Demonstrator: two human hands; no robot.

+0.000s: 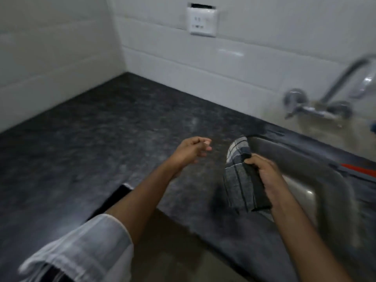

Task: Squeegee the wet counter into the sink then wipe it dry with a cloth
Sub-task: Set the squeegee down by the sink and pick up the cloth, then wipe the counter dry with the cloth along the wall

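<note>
Checked grey cloth: gripped in my right hand, at sink edge. Left hand: loosely curled, empty. Bench: I judge squeegeeing done, drying left.

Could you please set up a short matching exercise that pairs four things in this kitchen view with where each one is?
Things:
1. checked cloth
2. tap
3. socket
4. left hand

Places:
A. on the wall tiles above the counter corner
B. gripped in the right hand at the sink edge
C. empty, over the dark counter
D. on the wall behind the sink

Pairs: 1-B, 2-D, 3-A, 4-C
</note>
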